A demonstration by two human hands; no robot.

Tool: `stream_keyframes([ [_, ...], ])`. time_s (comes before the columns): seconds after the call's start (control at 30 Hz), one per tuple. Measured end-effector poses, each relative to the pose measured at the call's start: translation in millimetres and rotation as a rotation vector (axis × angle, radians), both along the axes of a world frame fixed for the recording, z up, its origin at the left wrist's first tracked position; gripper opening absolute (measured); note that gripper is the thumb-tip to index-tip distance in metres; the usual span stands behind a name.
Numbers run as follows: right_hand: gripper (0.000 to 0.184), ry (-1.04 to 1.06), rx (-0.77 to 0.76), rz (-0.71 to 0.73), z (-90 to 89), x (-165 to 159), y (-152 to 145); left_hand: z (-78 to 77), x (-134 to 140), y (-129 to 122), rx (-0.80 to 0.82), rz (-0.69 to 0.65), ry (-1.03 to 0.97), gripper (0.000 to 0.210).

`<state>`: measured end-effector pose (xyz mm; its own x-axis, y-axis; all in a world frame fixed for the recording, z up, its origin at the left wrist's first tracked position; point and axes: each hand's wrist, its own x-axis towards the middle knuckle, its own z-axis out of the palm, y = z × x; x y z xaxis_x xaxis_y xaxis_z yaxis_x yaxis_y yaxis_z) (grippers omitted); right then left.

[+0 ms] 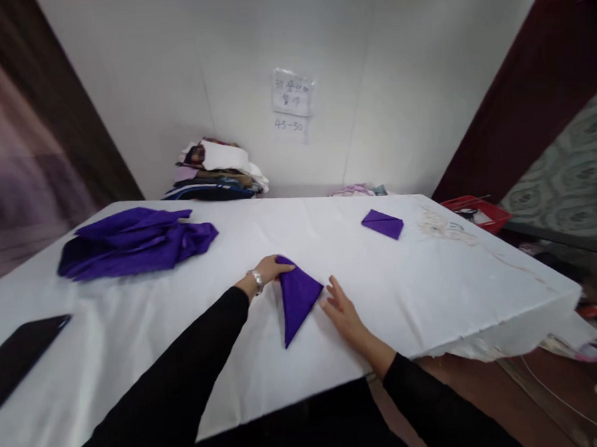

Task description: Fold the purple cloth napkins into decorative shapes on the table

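A purple cloth folded into a triangle (298, 297) lies in front of me on the white-covered table (382, 299). My left hand (271, 270) grips its upper left corner, thumb on top and the other fingers partly hidden behind the edge. A silver watch or bracelet is on that wrist. Beside the triangle's right corner is my right hand (344, 313), fingers apart and holding nothing; whether a fingertip brushes the cloth I cannot tell. Farther back on the right sits another folded purple cloth (382, 224).
A loose heap of purple fabric (134, 245) lies at the left, with a dark flat tablet-like object (22, 355) nearer me. Folded clothes (218, 167) are stacked against the wall. Loose threads (446, 226) and a red basket (493, 214) are at the right edge.
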<state>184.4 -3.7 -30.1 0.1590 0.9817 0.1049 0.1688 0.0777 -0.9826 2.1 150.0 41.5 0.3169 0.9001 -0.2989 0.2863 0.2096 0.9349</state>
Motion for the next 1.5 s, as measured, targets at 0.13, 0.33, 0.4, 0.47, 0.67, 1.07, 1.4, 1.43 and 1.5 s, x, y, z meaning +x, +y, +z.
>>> stream_keyframes([
  [0.13,0.097,0.358,-0.105,-0.045,9.3,-1,12,-1.5,5,-4,-0.085,0.086,-0.169,0.041],
  [0.33,0.101,0.586,-0.245,-0.020,22.1,-15,37,6.7,1,-14,-0.110,0.133,-0.429,0.040],
  [0.4,0.098,0.656,-0.231,0.015,22.3,-24,47,13.5,-1,-18,-0.109,0.138,-0.493,0.036],
  [0.47,0.089,0.724,-0.206,0.107,22.6,-34,56,21.6,-3,-21,-0.107,0.137,-0.549,0.032],
  [0.67,0.035,0.843,-0.239,0.296,23.7,-53,66,27.6,-18,-23,-0.087,0.164,-0.684,0.028],
  [1.07,0.038,0.794,-0.241,0.272,18.4,-47,65,-33.3,-19,-51,-0.355,0.259,-0.797,0.023],
  [1.4,0.054,0.734,-0.318,0.306,29.0,-52,62,-35.6,-21,-37,-0.297,0.439,-0.986,0.018],
  [1.43,0.053,0.733,-0.319,0.307,29.1,-53,64,-37.3,-21,-36,-0.281,0.474,-0.977,0.018],
  [1.5,0.053,0.720,-0.310,0.293,28.1,-55,69,-40.1,-21,-35,-0.247,0.527,-0.966,0.018],
])
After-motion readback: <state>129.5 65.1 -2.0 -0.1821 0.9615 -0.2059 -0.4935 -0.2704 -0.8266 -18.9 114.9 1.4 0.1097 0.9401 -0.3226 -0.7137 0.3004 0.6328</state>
